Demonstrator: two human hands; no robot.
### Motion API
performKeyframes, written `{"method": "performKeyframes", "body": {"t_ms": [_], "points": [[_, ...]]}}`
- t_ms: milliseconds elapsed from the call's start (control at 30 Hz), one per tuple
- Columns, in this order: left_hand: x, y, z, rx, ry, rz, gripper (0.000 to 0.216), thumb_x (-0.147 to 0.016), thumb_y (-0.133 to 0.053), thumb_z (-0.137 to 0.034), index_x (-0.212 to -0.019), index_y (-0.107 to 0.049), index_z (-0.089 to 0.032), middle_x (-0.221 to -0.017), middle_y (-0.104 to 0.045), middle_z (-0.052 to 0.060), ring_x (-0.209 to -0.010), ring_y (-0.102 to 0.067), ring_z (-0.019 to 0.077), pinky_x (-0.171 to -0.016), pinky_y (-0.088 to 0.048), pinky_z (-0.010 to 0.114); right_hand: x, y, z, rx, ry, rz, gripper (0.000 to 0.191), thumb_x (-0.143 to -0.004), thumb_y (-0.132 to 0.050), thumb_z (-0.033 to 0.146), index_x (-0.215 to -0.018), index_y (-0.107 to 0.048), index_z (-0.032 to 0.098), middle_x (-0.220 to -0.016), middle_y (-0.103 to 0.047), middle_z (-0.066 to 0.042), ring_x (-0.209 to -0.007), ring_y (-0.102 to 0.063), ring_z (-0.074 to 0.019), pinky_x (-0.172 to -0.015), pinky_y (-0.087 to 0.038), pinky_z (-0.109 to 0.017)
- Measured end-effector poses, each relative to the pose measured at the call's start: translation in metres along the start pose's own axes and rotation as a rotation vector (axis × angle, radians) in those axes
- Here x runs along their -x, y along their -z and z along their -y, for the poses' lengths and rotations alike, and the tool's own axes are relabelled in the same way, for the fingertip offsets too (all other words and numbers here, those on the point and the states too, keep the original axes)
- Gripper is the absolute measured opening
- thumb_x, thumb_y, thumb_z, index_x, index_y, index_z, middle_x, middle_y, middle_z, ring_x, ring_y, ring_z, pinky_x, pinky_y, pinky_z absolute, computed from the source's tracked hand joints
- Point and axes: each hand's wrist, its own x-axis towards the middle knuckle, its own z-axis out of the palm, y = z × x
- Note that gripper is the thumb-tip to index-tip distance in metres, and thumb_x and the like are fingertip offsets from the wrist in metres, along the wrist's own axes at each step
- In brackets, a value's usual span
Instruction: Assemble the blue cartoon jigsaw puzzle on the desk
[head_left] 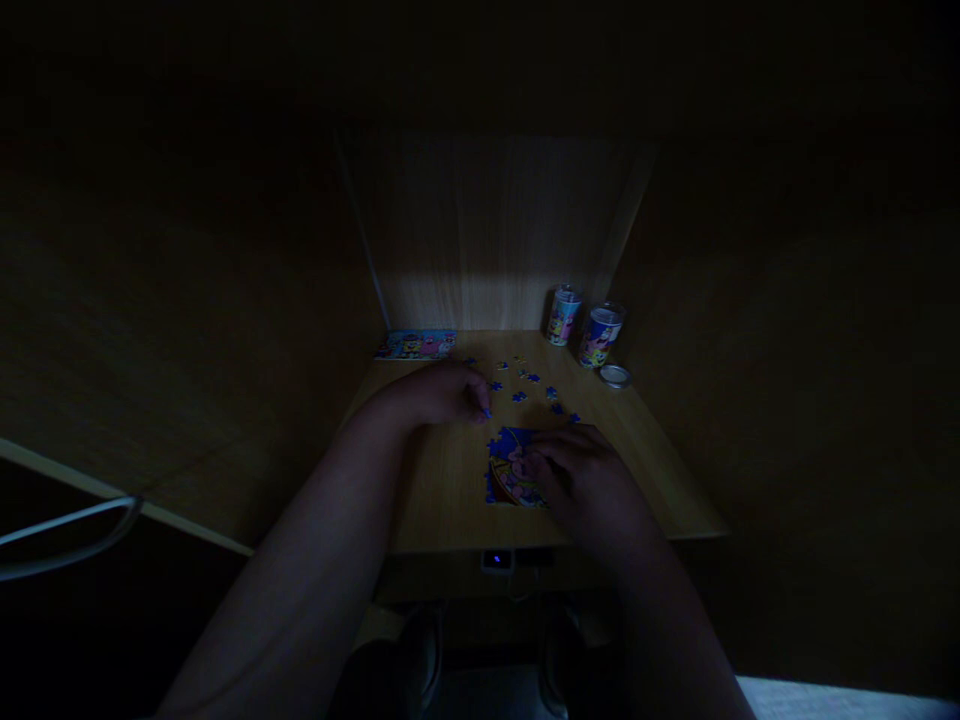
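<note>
From head height, the single view faces forward and down onto the tabletop [442, 490].

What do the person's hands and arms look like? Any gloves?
The left hand and right hand are bare, with no gloves. The left forearm and right forearm are bare too; no sleeve, watch or bracelet shows. It's too dark to see small marks.

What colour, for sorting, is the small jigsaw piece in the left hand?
The small jigsaw piece looks blue, head view.

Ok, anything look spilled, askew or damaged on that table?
Nothing stands out: both cans stand upright, a lid lies by the nearer one, and loose pieces lie beyond the partial puzzle. Too dim to judge fine damage.
</note>
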Motion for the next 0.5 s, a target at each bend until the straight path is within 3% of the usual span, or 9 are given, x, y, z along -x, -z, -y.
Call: {"method": "performKeyframes", "body": {"t_ms": [200,500], "points": [[0.0,0.001,-0.009,0.049,-0.02,0.011,0.01,-0.09,-0.077,-0.027,-0.098,-0.081,-0.022,-0.1,-0.083,0.001,-0.096,-0.074,0.0203,-0.084,-0.051,0.028,-0.001,0.0,0.0,0.006,0.0,0.007,0.015,-0.106,-0.066,0.023,-0.107,-0.081,0.025,-0.111,-0.083,-0.005,-0.108,-0.07,-0.0272,-0.101,-0.054,-0.046],[0.003,-0.001,-0.017,0.124,-0.066,0.125,0.014,-0.088,-0.081,-0.025,-0.102,-0.081,-0.023,-0.098,-0.084,-0.001,-0.093,-0.076,0.0177,-0.083,-0.053,0.026,0.0,0.001,0.002,0.002,-0.01,0.017,0.016,-0.108,-0.065,0.024,-0.105,-0.08,0.025,-0.11,-0.082,-0.004,-0.106,-0.07,-0.0265,-0.101,-0.054,-0.046]]}}
